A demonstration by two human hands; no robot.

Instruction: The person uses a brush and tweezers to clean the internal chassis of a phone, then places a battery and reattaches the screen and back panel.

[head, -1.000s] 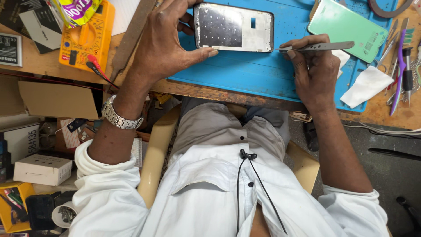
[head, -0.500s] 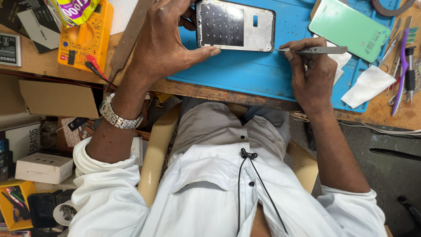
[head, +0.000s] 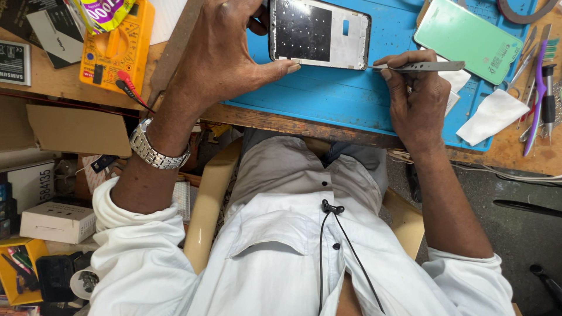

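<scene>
A phone frame [head: 319, 33] with a dark inner panel lies on the blue work mat [head: 328, 93]. My left hand [head: 225, 55] grips its left edge, thumb stretched along the lower edge. My right hand [head: 415, 96] holds metal tweezers [head: 418, 67] flat, and their tip touches the frame's lower right corner. A steel watch [head: 155, 149] sits on my left wrist.
A green phone panel [head: 468, 38] lies on the mat's upper right. White tissue [head: 492, 117] and several hand tools [head: 541, 88] lie at the right. A yellow multimeter [head: 114, 50] with red and black probes sits at the left. Boxes [head: 55, 221] crowd the floor at the lower left.
The tweezers' tip has moved left and up until it meets the frame's corner. My left hand has kept its hold on the frame.
</scene>
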